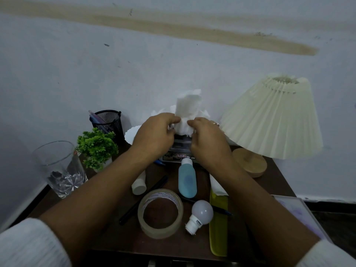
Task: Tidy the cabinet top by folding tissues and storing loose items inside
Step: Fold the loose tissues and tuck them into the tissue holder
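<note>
Two hands meet at the back of the cabinet top (277,185), close to the wall. The left hand (156,132) and the right hand (208,139) each have their fingers curled in, pinching the lower part of a white tissue (189,105) between fingertips and thumb. The tissue stands up above them in a bunched, upright fold. Just beneath the hands lies a printed box (180,155), partly hidden. A ring shows on the right hand.

Nearer the front edge lie a roll of clear tape (159,231), a light bulb (202,211) on its side, a blue bottle (186,182), a white tube (139,185), a yellow comb (218,228) and a black pen (143,199). A pleated lamp (273,116) stands to the right; a glass (59,170), a small green plant (96,145) and a mesh pen holder (109,120) stand to the left.
</note>
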